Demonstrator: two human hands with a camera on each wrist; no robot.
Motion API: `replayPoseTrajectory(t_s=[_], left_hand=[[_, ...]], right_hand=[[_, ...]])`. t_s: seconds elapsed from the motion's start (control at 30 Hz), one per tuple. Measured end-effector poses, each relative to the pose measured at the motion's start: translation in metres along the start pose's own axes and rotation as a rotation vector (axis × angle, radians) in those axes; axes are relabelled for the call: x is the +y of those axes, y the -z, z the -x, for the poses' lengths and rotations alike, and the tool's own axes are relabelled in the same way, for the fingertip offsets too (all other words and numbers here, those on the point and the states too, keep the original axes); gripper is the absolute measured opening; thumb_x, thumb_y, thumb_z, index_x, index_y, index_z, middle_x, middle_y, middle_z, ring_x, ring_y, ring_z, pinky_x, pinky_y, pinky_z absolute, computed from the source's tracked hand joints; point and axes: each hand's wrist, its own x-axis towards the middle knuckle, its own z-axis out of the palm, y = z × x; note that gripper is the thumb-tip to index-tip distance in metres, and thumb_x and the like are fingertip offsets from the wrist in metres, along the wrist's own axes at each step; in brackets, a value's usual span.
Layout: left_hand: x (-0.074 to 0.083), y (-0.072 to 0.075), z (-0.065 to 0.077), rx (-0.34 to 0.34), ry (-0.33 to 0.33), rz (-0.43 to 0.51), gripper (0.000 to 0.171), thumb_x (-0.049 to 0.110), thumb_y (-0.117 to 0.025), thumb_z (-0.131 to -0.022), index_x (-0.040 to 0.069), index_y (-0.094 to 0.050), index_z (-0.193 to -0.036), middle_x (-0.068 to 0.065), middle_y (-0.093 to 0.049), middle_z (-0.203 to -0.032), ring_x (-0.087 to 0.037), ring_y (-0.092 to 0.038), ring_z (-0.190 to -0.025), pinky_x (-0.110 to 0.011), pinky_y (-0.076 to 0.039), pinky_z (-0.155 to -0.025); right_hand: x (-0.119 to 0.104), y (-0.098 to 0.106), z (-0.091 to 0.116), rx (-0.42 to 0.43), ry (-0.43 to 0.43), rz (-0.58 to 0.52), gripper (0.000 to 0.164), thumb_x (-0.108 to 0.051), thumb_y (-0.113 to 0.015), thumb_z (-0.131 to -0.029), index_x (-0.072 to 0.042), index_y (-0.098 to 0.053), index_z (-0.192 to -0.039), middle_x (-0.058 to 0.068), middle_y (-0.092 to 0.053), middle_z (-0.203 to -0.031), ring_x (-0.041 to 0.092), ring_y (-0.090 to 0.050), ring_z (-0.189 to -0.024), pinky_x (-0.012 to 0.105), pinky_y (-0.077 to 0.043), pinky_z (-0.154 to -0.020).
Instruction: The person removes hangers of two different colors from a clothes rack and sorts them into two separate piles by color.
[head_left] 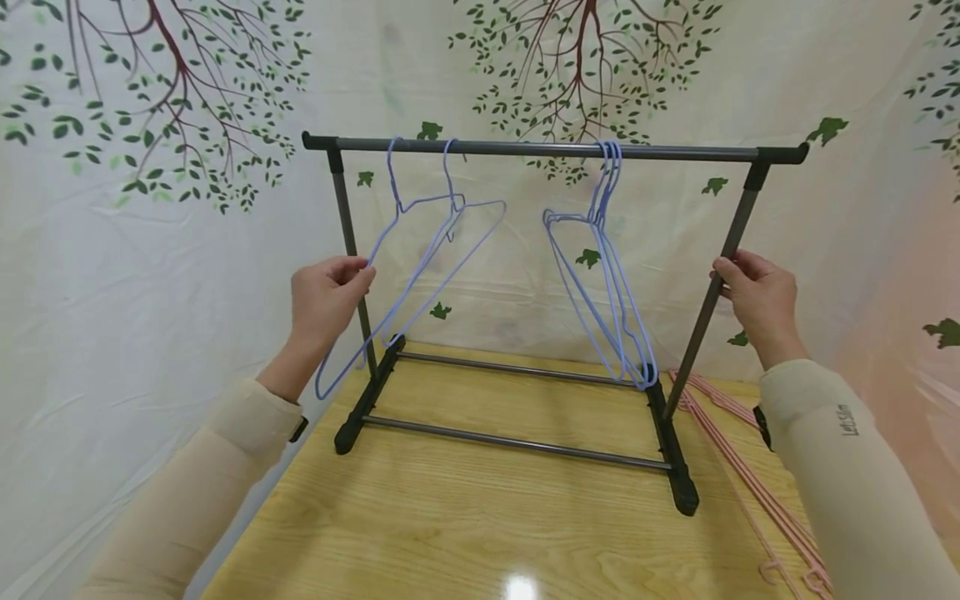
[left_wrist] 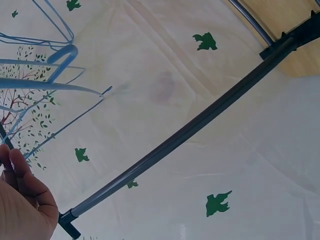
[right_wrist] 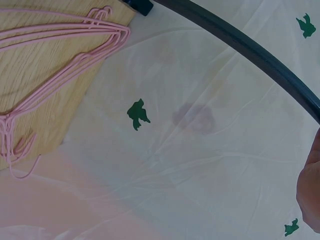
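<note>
A dark metal clothes rack with a top rail (head_left: 525,150) stands on the table, blue wire hangers hooked over it. My left hand (head_left: 326,296) pinches the leftmost blue hanger (head_left: 393,185) by its sloping shoulder, between thumb and fingers. Another blue hanger (head_left: 447,171) hangs close beside it. Several more blue hangers (head_left: 617,250) are bunched right of the rail's middle. On the other side, my right hand (head_left: 761,292) holds the rack's right post (head_left: 708,308) between thumb and fingers. The left wrist view shows the left fingertips (left_wrist: 19,162) up against the blue wire.
Pink hangers (right_wrist: 75,65) lie stacked on the wooden table (head_left: 450,517), right of the rack and partly under the right forearm. Two low crossbars join the black feet (head_left: 678,479). Behind hangs a pale cloth (head_left: 517,275) printed with trees and leaves.
</note>
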Motion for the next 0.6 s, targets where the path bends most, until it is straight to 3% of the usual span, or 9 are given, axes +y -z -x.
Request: replayPoseTrajectory(t_s=[0.3, 0.6], left_hand=[[-0.025, 0.003, 0.018, 0.027, -0.01, 0.019, 0.021, 0.016, -0.07, -0.092, -0.002, -0.077, -0.099, -0.011, -0.07, -0.072, -0.003, -0.051, -0.054, -0.017, -0.034, -0.045], [-0.057, -0.005, 0.036, -0.064, 0.022, -0.007, 0.022, 0.016, -0.069, -0.093, -0.003, -0.076, -0.102, -0.016, -0.07, -0.075, -0.007, -0.05, -0.052, -0.02, -0.033, -0.045]], right_hand=[[0.001, -0.001, -0.001, -0.005, 0.015, -0.006, 0.053, -0.036, -0.062, -0.096, -0.003, -0.058, -0.137, -0.016, -0.065, -0.099, 0.001, -0.065, -0.093, 0.012, -0.051, -0.076], [0.001, 0.0, -0.001, -0.001, -0.018, 0.027, 0.057, -0.042, -0.06, -0.096, -0.007, -0.057, -0.14, -0.011, -0.065, -0.108, 0.001, -0.064, -0.097, 0.016, -0.05, -0.082]])
